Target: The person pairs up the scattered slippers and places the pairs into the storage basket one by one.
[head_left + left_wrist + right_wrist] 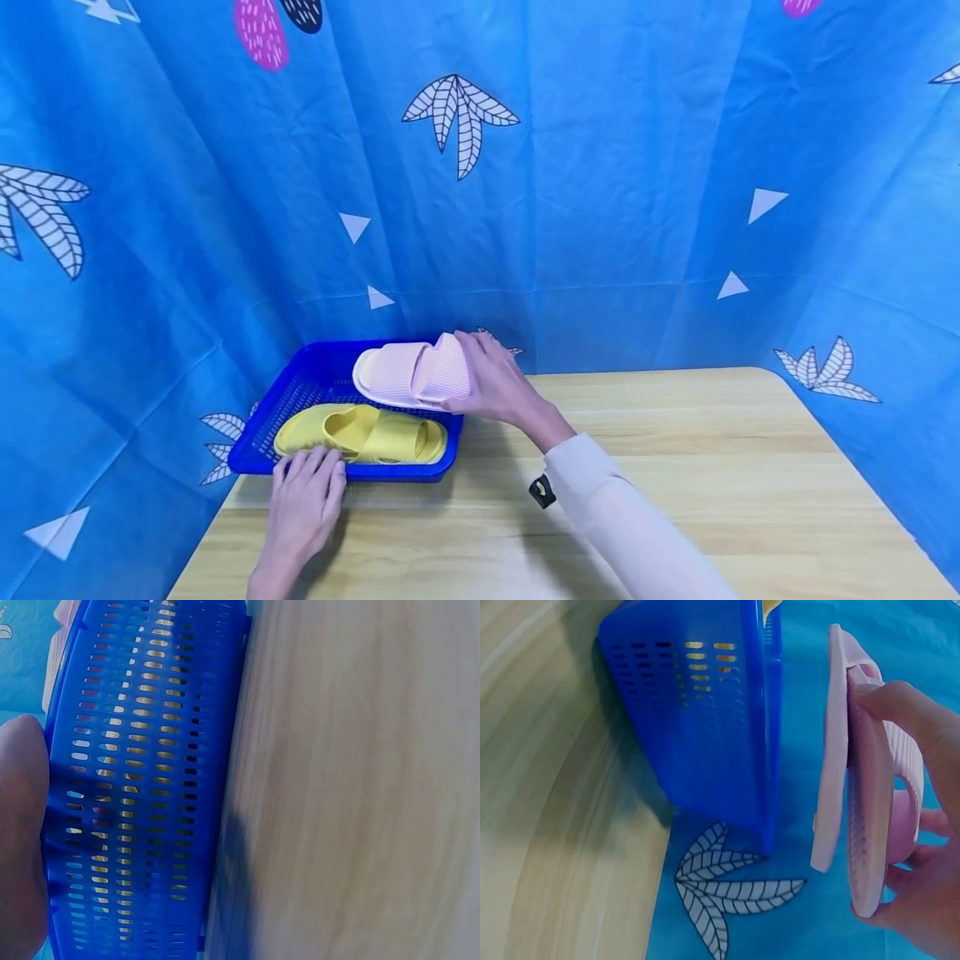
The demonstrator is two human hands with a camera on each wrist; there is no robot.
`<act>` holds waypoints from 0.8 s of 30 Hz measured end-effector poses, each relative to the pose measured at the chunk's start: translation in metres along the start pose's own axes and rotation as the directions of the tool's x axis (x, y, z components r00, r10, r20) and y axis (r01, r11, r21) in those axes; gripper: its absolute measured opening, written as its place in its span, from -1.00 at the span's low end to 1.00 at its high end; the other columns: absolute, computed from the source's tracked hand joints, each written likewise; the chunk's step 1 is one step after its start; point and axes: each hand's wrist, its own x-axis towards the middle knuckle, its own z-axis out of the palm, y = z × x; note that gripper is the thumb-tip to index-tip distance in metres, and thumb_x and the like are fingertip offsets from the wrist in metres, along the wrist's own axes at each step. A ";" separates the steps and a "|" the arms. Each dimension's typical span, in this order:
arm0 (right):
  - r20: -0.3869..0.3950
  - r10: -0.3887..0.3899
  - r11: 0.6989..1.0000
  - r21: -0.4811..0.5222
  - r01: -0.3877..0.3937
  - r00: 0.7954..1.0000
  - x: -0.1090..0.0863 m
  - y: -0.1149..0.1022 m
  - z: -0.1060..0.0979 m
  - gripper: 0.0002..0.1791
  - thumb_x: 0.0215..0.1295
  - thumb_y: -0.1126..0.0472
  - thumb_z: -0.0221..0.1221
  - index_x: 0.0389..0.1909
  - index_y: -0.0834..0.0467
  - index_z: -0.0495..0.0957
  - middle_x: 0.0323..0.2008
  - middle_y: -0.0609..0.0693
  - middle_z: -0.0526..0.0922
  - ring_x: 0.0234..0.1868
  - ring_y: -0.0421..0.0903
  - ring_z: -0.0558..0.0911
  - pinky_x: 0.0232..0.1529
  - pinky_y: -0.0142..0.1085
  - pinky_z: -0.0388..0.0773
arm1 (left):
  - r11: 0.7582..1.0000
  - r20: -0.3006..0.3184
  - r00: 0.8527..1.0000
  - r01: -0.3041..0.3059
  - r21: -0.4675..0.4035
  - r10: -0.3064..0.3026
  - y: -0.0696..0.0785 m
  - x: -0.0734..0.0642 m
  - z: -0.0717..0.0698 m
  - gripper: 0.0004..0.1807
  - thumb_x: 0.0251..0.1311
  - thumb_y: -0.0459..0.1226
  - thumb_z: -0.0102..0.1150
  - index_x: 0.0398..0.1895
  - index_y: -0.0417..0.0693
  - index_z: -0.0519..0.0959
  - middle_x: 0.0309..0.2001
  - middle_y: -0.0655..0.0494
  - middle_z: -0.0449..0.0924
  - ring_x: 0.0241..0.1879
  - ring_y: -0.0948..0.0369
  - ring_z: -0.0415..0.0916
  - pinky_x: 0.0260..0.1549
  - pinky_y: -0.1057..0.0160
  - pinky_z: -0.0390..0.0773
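A pair of pink slippers [397,375] is in my right hand [495,379], raised over the back right of a blue plastic basket [281,392]. In the right wrist view, two pink soles [870,825] face each other, and my thumb presses into the gap between them while fingers curl round the outer one. My left hand [303,500] holds the basket's near rim, its fingertips bent over the edge beside a yellow slipper [412,437] lying in the basket. The left wrist view shows part of that hand [22,840] along the rim, its fingertips hidden.
The basket stands at the back left of a wooden table [675,467]. A blue patterned curtain [615,183] hangs behind and at both sides, close to the basket. Yellow shows through the slots of the basket's perforated wall [142,780].
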 end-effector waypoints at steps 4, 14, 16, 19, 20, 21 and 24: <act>0.020 0.015 1.000 -0.005 -0.015 1.000 0.009 -0.001 0.005 0.15 -0.04 -0.20 0.55 0.50 0.20 0.24 0.32 0.17 0.46 0.31 0.11 0.44 0.35 0.05 0.38 | 1.000 0.001 1.000 -0.008 0.004 0.008 0.001 0.002 0.000 -0.70 0.46 -0.22 -0.07 -0.07 -0.20 0.62 -0.09 -0.16 0.62 -0.01 -0.17 0.44 0.12 -0.30 0.19; 0.126 0.141 0.986 0.066 -0.150 0.982 0.032 -0.019 0.025 0.15 -0.02 -0.20 0.54 0.54 0.07 0.20 0.35 0.16 0.31 0.22 0.10 0.44 0.22 0.03 0.50 | 1.000 -0.020 1.000 -0.006 0.005 0.006 0.001 -0.003 -0.002 -0.72 0.43 -0.23 -0.06 -0.11 -0.19 0.62 -0.12 -0.16 0.63 -0.04 -0.16 0.46 0.11 -0.29 0.21; 0.143 0.167 0.982 0.065 -0.178 0.975 0.036 -0.021 0.029 0.15 -0.01 -0.22 0.53 0.56 0.04 0.18 0.35 0.16 0.29 0.21 0.09 0.44 0.20 0.01 0.53 | 1.000 -0.019 1.000 -0.003 0.002 0.003 0.002 -0.004 -0.002 -0.72 0.43 -0.23 -0.05 -0.11 -0.19 0.63 -0.11 -0.16 0.63 -0.03 -0.16 0.46 0.11 -0.29 0.21; 0.162 0.198 0.978 0.039 -0.207 0.967 0.043 -0.023 0.033 0.14 0.01 -0.24 0.51 0.55 0.03 0.18 0.35 0.15 0.28 0.21 0.08 0.43 0.22 0.00 0.52 | 1.000 -0.016 1.000 -0.001 -0.002 0.001 0.002 -0.003 -0.001 -0.71 0.43 -0.23 -0.04 -0.09 -0.21 0.64 -0.09 -0.17 0.64 -0.02 -0.16 0.46 0.12 -0.29 0.21; 0.163 0.205 0.977 0.027 -0.213 0.965 0.044 -0.023 0.034 0.13 0.01 -0.25 0.51 0.55 0.02 0.19 0.35 0.15 0.29 0.21 0.07 0.43 0.23 -0.01 0.51 | 1.000 -0.014 1.000 -0.002 -0.002 0.002 0.002 -0.003 -0.001 -0.71 0.44 -0.23 -0.04 -0.08 -0.21 0.64 -0.09 -0.17 0.64 -0.01 -0.16 0.46 0.12 -0.29 0.21; 0.165 0.209 0.976 0.017 -0.215 0.964 0.046 -0.023 0.035 0.13 0.00 -0.26 0.51 0.54 0.03 0.20 0.34 0.15 0.31 0.20 0.07 0.44 0.23 -0.01 0.51 | 1.000 -0.013 1.000 -0.003 0.000 0.003 0.001 -0.002 -0.001 -0.71 0.44 -0.23 -0.04 -0.08 -0.21 0.64 -0.09 -0.16 0.64 -0.02 -0.16 0.46 0.11 -0.28 0.21; 0.173 0.210 0.977 0.005 -0.214 0.962 0.051 -0.025 0.039 0.13 -0.01 -0.29 0.50 0.52 0.06 0.23 0.33 0.15 0.34 0.18 0.06 0.46 0.24 -0.03 0.50 | 1.000 -0.017 1.000 -0.005 0.005 0.006 -0.001 -0.001 -0.001 -0.72 0.44 -0.23 -0.04 -0.09 -0.19 0.63 -0.11 -0.15 0.64 -0.03 -0.16 0.46 0.10 -0.28 0.21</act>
